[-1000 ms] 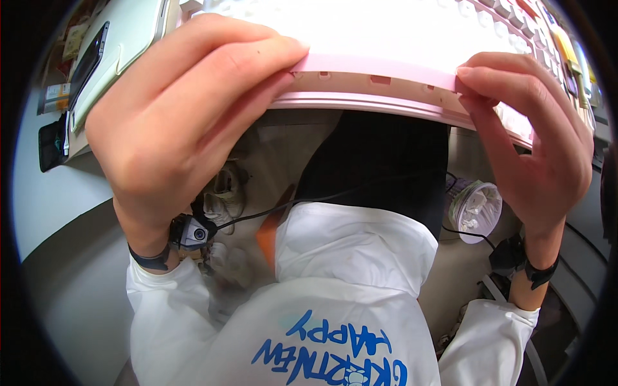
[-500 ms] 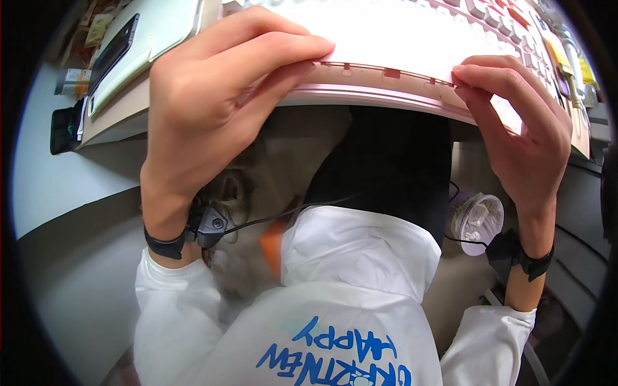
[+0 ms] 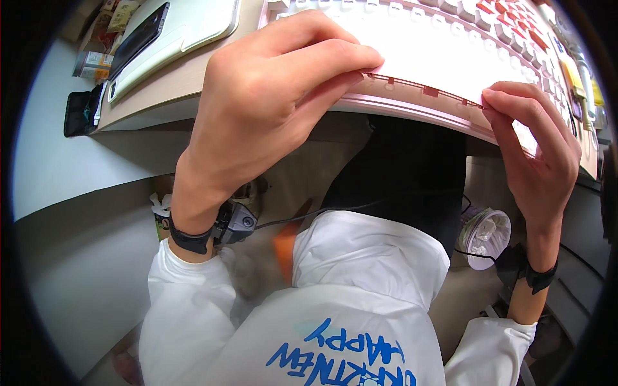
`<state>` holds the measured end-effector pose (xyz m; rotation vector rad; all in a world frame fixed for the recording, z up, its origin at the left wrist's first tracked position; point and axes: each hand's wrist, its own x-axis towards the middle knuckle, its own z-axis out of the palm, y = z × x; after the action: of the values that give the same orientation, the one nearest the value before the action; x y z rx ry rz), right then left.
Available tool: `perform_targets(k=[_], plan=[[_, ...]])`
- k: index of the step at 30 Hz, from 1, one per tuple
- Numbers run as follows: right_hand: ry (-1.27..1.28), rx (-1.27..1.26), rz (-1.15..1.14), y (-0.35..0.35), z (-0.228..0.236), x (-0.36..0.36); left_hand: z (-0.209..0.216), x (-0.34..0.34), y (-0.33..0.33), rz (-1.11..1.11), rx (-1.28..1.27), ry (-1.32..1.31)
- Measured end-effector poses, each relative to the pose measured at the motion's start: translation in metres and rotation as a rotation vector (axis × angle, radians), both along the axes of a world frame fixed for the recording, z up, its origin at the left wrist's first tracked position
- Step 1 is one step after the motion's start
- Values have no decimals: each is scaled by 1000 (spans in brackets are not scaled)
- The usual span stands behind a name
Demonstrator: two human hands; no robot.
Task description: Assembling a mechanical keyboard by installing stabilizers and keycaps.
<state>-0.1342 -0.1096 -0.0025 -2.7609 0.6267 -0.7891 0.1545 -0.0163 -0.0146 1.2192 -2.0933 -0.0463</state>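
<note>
My left hand (image 3: 257,96) and my right hand (image 3: 537,141) are raised over the front of a pink keyboard (image 3: 444,122). Between them runs a thin pale piece with a dark reddish, notched edge (image 3: 430,92). The left thumb and fingers pinch its left end, and the right thumb and fingertips close on its right end. Glare washes out the area behind that edge, so the piece's full shape and where it ends against the keyboard cannot be made out. White keys (image 3: 450,29) and red keys (image 3: 508,13) show beyond the glare.
A dark phone (image 3: 140,38) lies on a white tablet-like slab (image 3: 193,32) at the desk's left. Yellow-handled tools (image 3: 570,74) lie at the far right. A lined bin (image 3: 486,238) stands below the desk by my right wrist. Black cables (image 3: 290,219) run from both wrist devices.
The view has shifted, and both hands now appear farther right and slightly lower, the left one more so. Both pinches stay closed on the pale piece.
</note>
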Motion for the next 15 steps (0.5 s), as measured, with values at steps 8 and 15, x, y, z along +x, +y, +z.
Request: perform_targets(k=[8, 15], plan=[[-10, -9, 4, 2, 2, -1, -1, -6, 3, 45, 15, 62], [-8, 31, 14, 1, -2, 2, -4, -3, 4, 57, 4, 75]])
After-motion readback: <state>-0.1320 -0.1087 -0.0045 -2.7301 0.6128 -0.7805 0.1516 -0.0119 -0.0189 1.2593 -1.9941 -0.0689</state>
